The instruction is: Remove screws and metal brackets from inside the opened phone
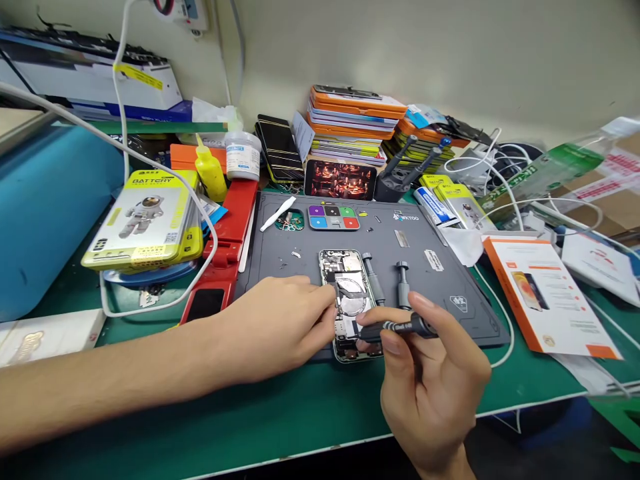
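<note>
With the opened phone (353, 305) as the centre of the dial, lying face-open on the dark mat (425, 233) near the edge of the tabletop (300, 417), the left hand (295, 323) comes in from nine o'clock. Its fingers are curled in at the phone's side, apparently to steady the light body; whether that grip pinches anything cannot be told, since the knuckles hide the fingertips. At four o'clock the right hand (435, 370) pinches a dark screwdriver (400, 327) between thumb and fingers, its grip closed around the handle. The tool lies nearly level across the phone's lower part, its end at three o'clock just under the raised index finger, a hold that probably leaves the fingers free to turn or shift it. Two grey-handled tools, one (373, 280) just beside the phone at one o'clock and another (403, 285) at two, sit within easy reach, likely so they can be swapped quickly. At twelve o'clock the coloured tray (333, 218) probably serves for sorting tiny parts, and beyond it a propped screen (340, 180) faces the person, presumably for viewing. The white pry stick (279, 215) rests at eleven, clear of both hands.
</note>
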Demonstrator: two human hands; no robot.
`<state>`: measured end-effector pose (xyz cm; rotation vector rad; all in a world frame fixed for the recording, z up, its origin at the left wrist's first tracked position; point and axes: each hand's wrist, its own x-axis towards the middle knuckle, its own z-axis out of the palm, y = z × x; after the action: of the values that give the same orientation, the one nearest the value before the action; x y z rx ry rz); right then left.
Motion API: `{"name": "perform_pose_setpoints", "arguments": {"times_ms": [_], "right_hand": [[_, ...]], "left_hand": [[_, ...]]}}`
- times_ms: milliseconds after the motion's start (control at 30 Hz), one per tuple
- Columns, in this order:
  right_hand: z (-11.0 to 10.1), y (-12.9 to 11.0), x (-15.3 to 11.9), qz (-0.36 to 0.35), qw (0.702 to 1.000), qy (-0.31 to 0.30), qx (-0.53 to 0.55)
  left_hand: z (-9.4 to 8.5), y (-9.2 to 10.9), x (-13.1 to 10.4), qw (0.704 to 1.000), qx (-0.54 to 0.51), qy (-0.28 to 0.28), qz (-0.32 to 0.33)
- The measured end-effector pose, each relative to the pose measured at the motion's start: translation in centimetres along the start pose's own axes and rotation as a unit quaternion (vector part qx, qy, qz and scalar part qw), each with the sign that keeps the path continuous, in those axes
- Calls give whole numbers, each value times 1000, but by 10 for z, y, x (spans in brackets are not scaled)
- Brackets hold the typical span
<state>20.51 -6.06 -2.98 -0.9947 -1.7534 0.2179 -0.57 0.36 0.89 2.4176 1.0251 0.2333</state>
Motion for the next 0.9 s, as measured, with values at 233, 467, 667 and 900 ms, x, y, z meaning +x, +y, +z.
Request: {"name": "perform_pose_setpoints", "arguments": {"times_ms": [233,467,667,900], "right_hand": [[0,-1,-1,11,1000,-5,15],[1,0,0,-6,1000,-13,-14],[-3,2,3,-90,993,-63,-36],[-2,0,7,-119,989,-79,-36]], "left_hand": [[1,0,1,1000,11,-6,-3],[1,-1,0,1000,26,-3,5],[2,-1,0,1000,17,7,10],[2,-2,0,1000,7,4,14]]}}
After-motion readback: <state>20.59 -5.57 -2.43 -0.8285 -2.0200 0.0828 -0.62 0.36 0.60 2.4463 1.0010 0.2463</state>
